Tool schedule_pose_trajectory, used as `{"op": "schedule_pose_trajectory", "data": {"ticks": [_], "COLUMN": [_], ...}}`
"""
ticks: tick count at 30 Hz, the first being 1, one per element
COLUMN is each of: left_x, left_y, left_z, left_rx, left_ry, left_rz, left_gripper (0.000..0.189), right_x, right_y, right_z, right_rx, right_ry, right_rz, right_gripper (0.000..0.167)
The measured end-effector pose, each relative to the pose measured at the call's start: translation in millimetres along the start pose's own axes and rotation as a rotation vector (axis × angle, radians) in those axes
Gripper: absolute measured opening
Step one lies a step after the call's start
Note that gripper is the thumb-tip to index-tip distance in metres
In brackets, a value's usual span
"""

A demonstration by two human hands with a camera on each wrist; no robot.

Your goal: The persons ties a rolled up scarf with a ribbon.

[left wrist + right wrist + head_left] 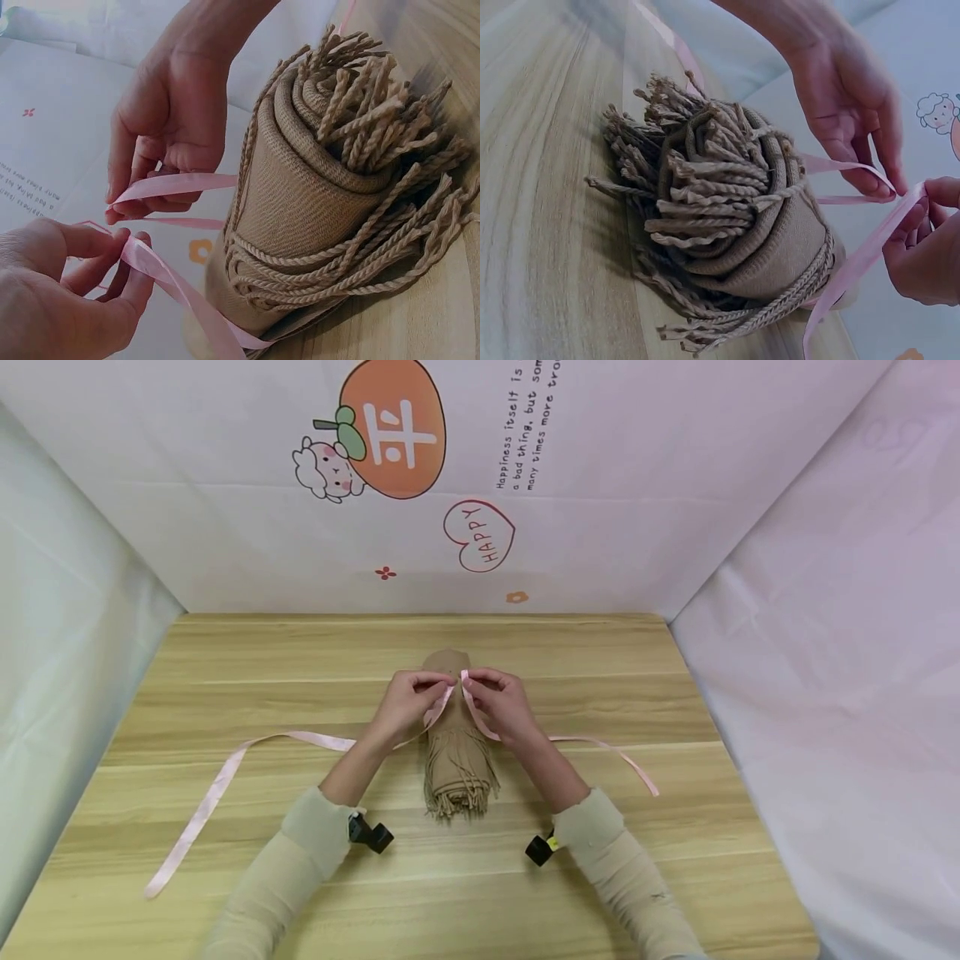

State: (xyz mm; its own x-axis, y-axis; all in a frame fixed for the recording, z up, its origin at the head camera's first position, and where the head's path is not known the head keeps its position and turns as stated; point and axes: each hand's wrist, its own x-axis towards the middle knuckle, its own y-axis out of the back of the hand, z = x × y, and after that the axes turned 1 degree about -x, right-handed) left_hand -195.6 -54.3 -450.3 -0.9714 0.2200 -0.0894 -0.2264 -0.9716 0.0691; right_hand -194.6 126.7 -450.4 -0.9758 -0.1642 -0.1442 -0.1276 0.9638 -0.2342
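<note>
A brown scarf (pixel 459 760) lies rolled on the table, its twisted fringe at the near end. Pink ribbon (pixel 198 818) comes up along both sides of the roll. My left hand (pixel 408 700) pinches one length of it between thumb and fingers above the scarf. Close by on the other side, my right hand (pixel 504 703) pinches another length, the fingertips of both hands nearly meeting. In the left wrist view, two strands of ribbon (pixel 180 184) run from the right hand's fingertips to the roll. Part of the ribbon is hidden behind the hands and forearms.
The wooden table (pixel 225 677) ends at a white printed backdrop (pixel 247 552), with white cloth at both sides. One long ribbon tail lies toward the left front of the table, a shorter one at the right. Small black cameras (pixel 371 833) sit at both wrists.
</note>
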Motion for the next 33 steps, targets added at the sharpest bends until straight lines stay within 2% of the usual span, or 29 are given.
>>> {"op": "schedule_pose_trajectory", "data": {"ticks": [3,6,12,17,26,33], "left_x": [1.2,1.7,1.6,1.9,3.7,3.4], "left_y": [-2.3,-4.3,-7.5,-9.3,-12.5,-13.4], "left_z": [0.1,0.2,0.9,-0.1,-4.0,-2.0], "left_rx": [-0.046,-0.058,0.003,0.047,0.049,0.002], "left_ry": [0.012,0.028,0.019,0.004,-0.022,0.002], "left_rz": [-0.012,-0.015,-0.013,-0.015,-0.005,-0.004], "left_gripper": [0.025,0.026,0.025,0.024,0.020,0.021], "right_x": [0.2,0.2,-1.0,-0.9,0.3,-0.5], "right_y": [-1.4,-2.8,-5.0,-5.0,-5.7,-2.1], "right_z": [1.2,2.4,2.4,2.3,2.7,3.9], "right_rx": [0.003,-0.008,-0.029,-0.039,-0.040,-0.032], "right_ry": [0.010,0.022,0.042,0.027,0.018,0.024], "right_rz": [0.008,0.024,0.035,0.054,0.065,0.046], "right_gripper": [0.014,0.017,0.030,0.030,0.028,0.027]}}
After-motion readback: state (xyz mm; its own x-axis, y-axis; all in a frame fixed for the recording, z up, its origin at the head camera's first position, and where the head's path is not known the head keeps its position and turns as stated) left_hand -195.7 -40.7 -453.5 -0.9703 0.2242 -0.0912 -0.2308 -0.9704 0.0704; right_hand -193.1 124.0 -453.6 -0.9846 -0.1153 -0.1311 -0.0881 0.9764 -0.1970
